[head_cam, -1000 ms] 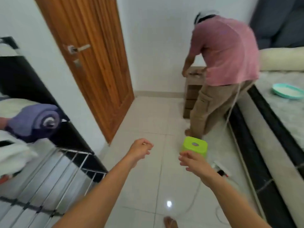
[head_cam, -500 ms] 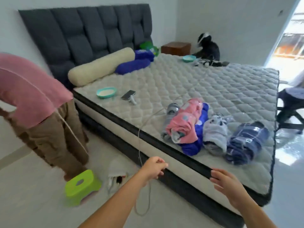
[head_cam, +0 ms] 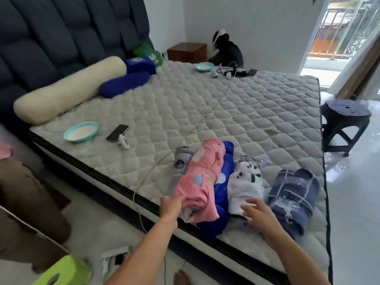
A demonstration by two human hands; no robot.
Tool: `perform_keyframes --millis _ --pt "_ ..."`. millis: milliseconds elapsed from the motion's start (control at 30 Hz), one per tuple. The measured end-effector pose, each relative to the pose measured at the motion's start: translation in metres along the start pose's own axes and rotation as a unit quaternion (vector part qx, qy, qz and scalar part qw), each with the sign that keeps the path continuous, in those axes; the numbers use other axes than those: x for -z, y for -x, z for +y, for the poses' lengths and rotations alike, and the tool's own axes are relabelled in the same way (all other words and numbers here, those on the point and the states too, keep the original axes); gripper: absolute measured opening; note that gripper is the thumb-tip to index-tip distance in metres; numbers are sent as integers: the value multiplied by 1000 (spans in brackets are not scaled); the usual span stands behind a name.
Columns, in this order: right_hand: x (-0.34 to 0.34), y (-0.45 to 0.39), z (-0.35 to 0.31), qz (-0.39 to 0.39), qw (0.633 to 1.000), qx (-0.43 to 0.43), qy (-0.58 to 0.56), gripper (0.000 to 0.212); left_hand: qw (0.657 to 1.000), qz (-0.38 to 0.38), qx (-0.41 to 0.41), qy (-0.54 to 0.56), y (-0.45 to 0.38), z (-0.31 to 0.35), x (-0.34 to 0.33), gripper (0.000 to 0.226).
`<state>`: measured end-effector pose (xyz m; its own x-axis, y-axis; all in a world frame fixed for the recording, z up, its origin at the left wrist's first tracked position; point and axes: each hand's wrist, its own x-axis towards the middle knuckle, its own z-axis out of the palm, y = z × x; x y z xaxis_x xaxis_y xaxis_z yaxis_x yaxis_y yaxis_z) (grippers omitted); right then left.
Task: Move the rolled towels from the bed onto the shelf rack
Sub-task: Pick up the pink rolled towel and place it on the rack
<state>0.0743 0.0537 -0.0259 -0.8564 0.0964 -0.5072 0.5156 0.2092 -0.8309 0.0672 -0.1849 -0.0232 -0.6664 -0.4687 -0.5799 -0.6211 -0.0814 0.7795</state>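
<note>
Five rolled towels in a row near the 5 o'clock edge of the quilted grey mattress (head_cam: pixel 236 112), ends toward the bedside, presumably for an easy pick. From 9 to 3 o'clock: small grey rolled towel (head_cam: pixel 182 159); pink patterned rolled towel (head_cam: pixel 202 177), riding partly on the royal-blue rolled towel (head_cam: pixel 223 194); white rolled towel with black spots (head_cam: pixel 245 185); navy checked rolled towel (head_cam: pixel 294 194).

Left hand (head_cam: pixel 170 205) at the near end of the pink roll, fingers curled into the fabric, apparently gripping it for the lift. Right hand (head_cam: pixel 258 213) spread, fingers apart and extended, just over the near end of the white roll, holding nothing; touching or not, impossible to tell. Probably reaching for a second roll.

Shelf rack out of view. White cable (head_cam: pixel 207 116) trailing across the mattress past the grey roll: a possible snag.
</note>
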Motion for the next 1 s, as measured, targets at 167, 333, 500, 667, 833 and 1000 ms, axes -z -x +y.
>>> perform_keyframes --millis 167,333,500,667,833,1000 --pt "-57 -78 -56 -13 1000 1 16 54 983 -74 145 89 -60 19 2 66" --pt "-106 -141 -92 0 996 -41 75 83 960 -149 226 72 -103 24 -10 77" --pt "-147 -178 -87 24 987 -80 136 111 944 -202 253 65 -130 23 -23 80" --pt "-155 -199 -82 67 976 -128 164 113 952 -178 239 63 -138 19 -39 57" --pt "-144 -212 -74 69 982 -140 109 114 966 -164 198 36 -147 9 -58 107" --pt "-133 -210 -67 48 990 -123 55 106 968 -172 181 29 -137 16 -56 88"
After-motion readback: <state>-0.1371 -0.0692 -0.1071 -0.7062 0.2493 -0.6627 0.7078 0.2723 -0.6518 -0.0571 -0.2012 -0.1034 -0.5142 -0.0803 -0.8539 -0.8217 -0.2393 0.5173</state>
